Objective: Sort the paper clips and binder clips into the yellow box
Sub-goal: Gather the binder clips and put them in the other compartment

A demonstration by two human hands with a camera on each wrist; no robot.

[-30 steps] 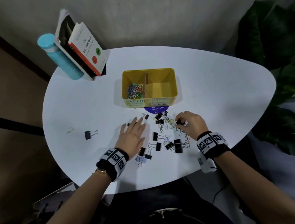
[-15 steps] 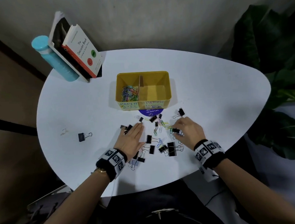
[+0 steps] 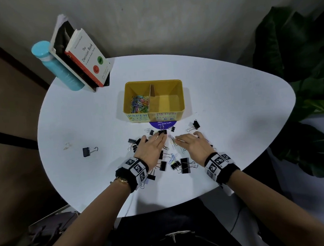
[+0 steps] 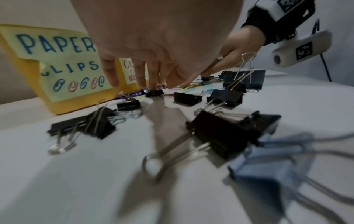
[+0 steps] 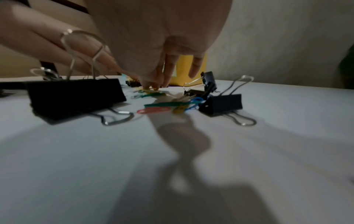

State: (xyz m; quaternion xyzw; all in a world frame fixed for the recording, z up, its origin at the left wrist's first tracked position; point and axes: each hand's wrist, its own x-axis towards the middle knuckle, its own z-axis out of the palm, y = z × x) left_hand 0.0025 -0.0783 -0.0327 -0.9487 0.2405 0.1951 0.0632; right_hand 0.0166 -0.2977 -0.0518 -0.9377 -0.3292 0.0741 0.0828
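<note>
Both hands have spread out over the scatter since a second ago. The left hand [image 3: 152, 149] lies with fingers extended, its fingertips [image 4: 153, 87] touching a small black binder clip [image 3: 162, 132] just in front of the yellow box [image 3: 180, 96]; it holds nothing. The right hand [image 3: 192, 145], which a second ago was bunched over something small, now reaches flat toward the left, its fingertips [image 5: 151, 87] down on a few coloured paper clips [image 3: 172, 142]; whether it has actually pinched one I cannot tell. One binder clip [image 3: 194, 125] has appeared in front of the box's right corner, apart from the rest. My reading: this is picking and separating, not yet carrying.

The box stands just beyond both hands on the counter [image 3: 230, 101]. Its left compartment already holds a heap of coloured paper clips; the right one looks empty. So, by my judgement, the binder clips are all still to do. Most lie in front of the box, under and behind the hands; a lone binder clip [image 3: 88, 151] sits well out to the box's front left.
</note>
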